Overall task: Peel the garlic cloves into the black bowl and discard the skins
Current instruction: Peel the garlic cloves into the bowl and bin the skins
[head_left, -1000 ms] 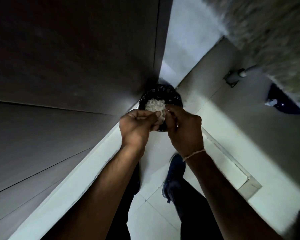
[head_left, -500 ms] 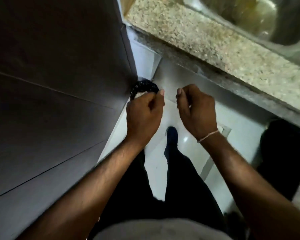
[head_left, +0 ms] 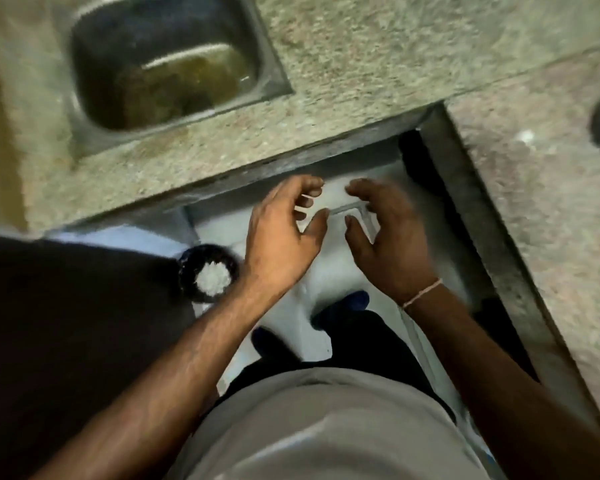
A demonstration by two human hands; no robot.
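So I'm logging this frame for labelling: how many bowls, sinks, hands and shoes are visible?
Black bowl: 1
Sink: 1
Hands: 2, left hand and right hand, both empty
Shoes: 2
Total: 6

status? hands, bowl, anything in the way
Left hand and right hand open, holding nothing, apart over floor. Bowl on floor beside left wrist, white bits inside. Nothing blocking; sink ahead.

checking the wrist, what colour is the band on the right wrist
Pale pinkish-beige band, seen in the head view.
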